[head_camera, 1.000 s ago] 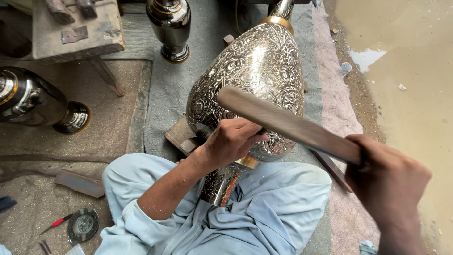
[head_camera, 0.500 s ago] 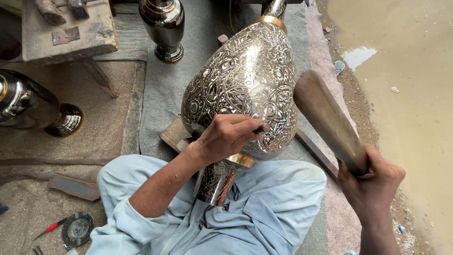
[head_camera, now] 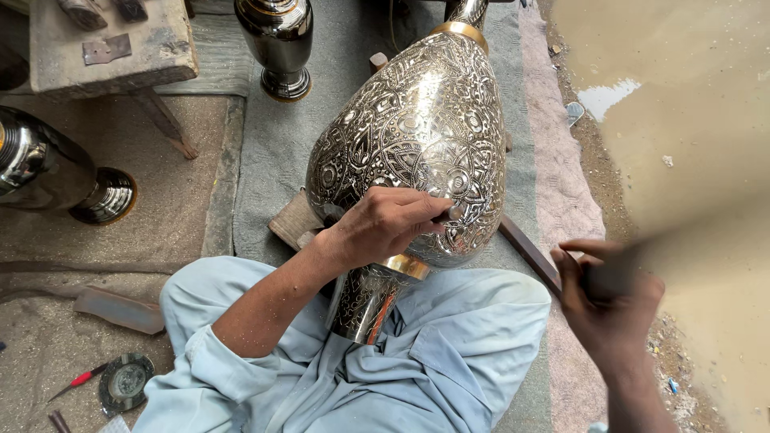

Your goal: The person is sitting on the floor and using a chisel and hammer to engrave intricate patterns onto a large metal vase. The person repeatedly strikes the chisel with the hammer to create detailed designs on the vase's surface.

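A large engraved silver-coloured vase [head_camera: 417, 136] lies tilted across my lap, its neck pointing away from me. My left hand [head_camera: 385, 224] rests on its lower belly and pinches a small dark chisel [head_camera: 446, 215] whose tip touches the metal. My right hand [head_camera: 609, 297] is off to the right, closed on a wooden mallet [head_camera: 682, 240] that is blurred with motion and swung out to the right, away from the vase.
A dark polished vase [head_camera: 281, 44] stands behind the big one. Another dark vase [head_camera: 48, 172] lies at the left. A wooden block [head_camera: 112, 48] sits at top left. Small tools [head_camera: 80, 377] lie by my left knee. Wet muddy ground [head_camera: 690, 96] borders the mat on the right.
The mallet swung from across the vase out to the right and is now a blur. My left hand kept the chisel on the same spot.
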